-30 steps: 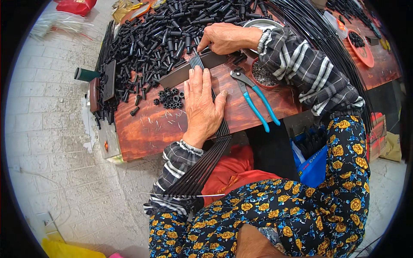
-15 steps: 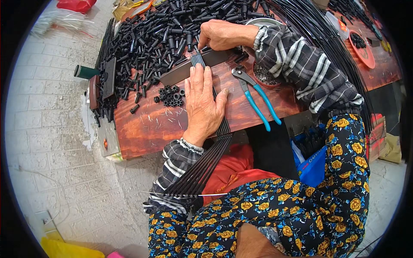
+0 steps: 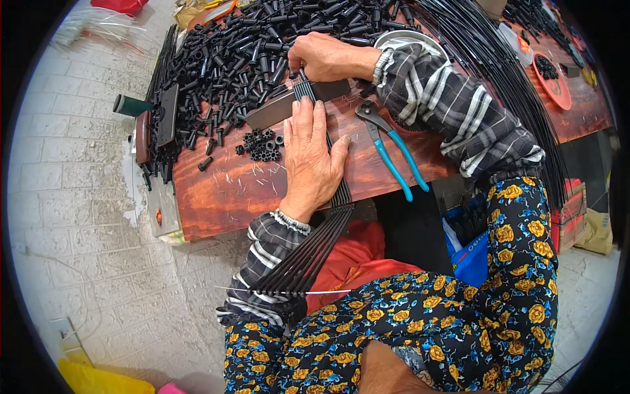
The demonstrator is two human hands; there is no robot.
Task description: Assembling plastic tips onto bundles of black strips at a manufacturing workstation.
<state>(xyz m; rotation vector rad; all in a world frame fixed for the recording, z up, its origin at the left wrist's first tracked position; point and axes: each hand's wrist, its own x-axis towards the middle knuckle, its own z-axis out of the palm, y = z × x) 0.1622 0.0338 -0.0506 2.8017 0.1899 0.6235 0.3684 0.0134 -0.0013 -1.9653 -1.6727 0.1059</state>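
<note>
Left fingers (image 3: pixel 306 118) on black rods (image 3: pixel 342 197) | red dish (image 3: pixel 560 96): small black pieces (image 3: pixel 546 67)

The rods (image 3: pixel 342 196) seem black, the plier handles (image 3: pixel 409 161) teal.

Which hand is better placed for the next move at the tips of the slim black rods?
Probably the right hand: it is curled beside the rod tips, above the dark rectangular block. The left hand lies flat over the slim black rods, so lifting it might let them shift.
</note>
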